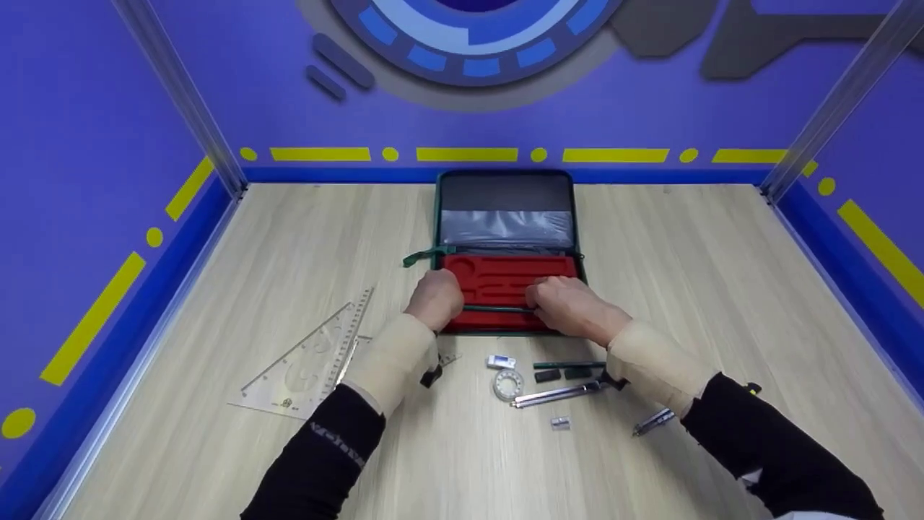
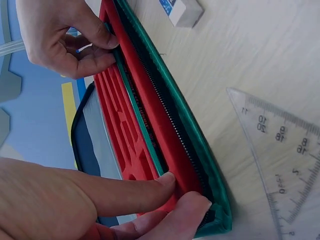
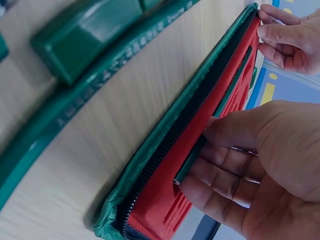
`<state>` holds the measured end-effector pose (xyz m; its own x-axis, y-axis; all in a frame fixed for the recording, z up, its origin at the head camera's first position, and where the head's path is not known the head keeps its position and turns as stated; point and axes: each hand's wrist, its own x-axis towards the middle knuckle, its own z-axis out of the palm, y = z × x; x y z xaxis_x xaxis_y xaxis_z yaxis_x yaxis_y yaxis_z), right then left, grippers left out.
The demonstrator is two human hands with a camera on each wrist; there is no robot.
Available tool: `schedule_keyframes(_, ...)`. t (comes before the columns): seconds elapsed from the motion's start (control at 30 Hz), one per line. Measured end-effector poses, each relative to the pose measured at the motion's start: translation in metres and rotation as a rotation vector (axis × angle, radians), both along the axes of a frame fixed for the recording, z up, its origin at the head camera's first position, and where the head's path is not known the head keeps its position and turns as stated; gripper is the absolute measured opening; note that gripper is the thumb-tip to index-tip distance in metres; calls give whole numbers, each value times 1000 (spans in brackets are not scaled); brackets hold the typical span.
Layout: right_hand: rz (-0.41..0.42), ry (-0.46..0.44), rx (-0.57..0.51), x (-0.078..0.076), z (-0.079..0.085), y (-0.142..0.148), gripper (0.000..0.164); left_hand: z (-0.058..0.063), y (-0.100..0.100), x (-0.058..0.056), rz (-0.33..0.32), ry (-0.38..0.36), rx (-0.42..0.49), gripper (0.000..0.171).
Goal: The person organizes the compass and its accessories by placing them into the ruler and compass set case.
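Note:
A green zip case stands unfolded at the back, with a moulded red tray in its front half. A green pencil lies along the slot by the tray's front strip. My right hand pinches the pencil near its right end, thumb on one side and fingers on the other, as the right wrist view shows. At the tray's left front corner is my left hand. One fingertip rests at the pencil's left end, and another digit lies over the tray's front strip.
Left on the table lie clear set squares. Before the case are an eraser, a round dial-like disc, dark green blocks, another pencil, a compass, a sharpener and a metal tool.

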<state>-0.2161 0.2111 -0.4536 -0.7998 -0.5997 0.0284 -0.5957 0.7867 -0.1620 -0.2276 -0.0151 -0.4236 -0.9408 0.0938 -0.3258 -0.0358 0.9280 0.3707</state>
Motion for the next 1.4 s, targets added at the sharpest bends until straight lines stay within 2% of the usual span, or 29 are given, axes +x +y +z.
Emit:
schedule_keyframes(0.13,-11,12,2,1,-1,-1,11,0,0,1,-15,16,-14,35)
schedule_keyframes(0.27,-22,23,0,1,-3,0,9,0,1,0,-16,5,-19,34)
schedule_keyframes(0.47,-37,53,-14,2,-8,2,10,-3,2,-4,11,-69,9,22)
schedule_keyframes(0.6,-40,57,-20,3,-9,2,9,-5,1,-5,38,-93,21,12)
schedule_keyframes(0.7,-47,40,-23,2,-9,1,8,-5,0,-5,62,-102,33,13)
schedule_keyframes(0.93,-2,53,-79,1,-7,7,11,-6,1,-10,102,-137,31,13)
schedule_keyframes(1.03,0,29,-84,1,-2,12,7,-7,0,-13,128,-148,55,12)
schedule_keyframes(1.2,-21,-18,-104,3,18,28,6,-4,-2,-17,146,-147,88,13)
schedule_keyframes(1.4,-79,-46,-115,21,33,58,14,-6,-5,-13,130,-122,95,17)
